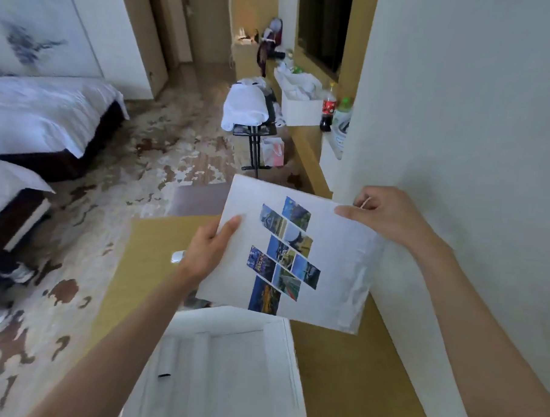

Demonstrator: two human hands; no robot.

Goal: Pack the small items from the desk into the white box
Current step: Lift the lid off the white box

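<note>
Left hand point(213, 246) and right hand point(390, 215) pinch opposite edges of white booklet point(297, 256), keeping it flat above open white box point(229, 364) on desk point(355, 369), probably for lowering inside.

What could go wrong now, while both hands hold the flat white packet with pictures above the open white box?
1. The packet looks wider than the white box below it, so it may bend or jam.
2. The left hand and right hand pinch only its edges, so it might slip.
3. A small dark item in the box could get pressed.
</note>
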